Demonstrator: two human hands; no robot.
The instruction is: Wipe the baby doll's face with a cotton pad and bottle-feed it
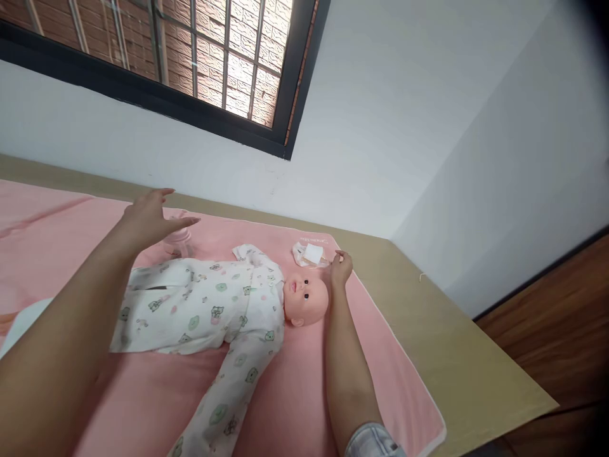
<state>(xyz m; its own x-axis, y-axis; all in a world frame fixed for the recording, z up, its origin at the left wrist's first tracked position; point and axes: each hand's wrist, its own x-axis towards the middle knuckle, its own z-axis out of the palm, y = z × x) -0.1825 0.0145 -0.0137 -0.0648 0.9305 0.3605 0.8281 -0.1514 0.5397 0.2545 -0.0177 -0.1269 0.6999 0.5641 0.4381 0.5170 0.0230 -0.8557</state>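
A baby doll [214, 304] in a white romper with green bear prints lies on its back, its bald head [308, 298] toward the right. My left hand [151, 219] is open above the doll's far side, thumb and fingers apart. Just below its thumb stands a clear pinkish bottle [179, 242], partly hidden by the hand. Beyond the doll's head, my right hand [341, 268] rests low with curled fingers. Its fingertips are at the edge of a small crumpled plastic packet [299, 255] with a white square piece [313, 254] on it. What those fingers pinch is too small to tell.
Under the doll spreads a pink sheet [304, 393] with a white border, on a tan tabletop [419, 324]. A white wall [361, 127] and a dark-framed barred window [214, 57] stand behind. Brown wood panelling [561, 330] is at the right.
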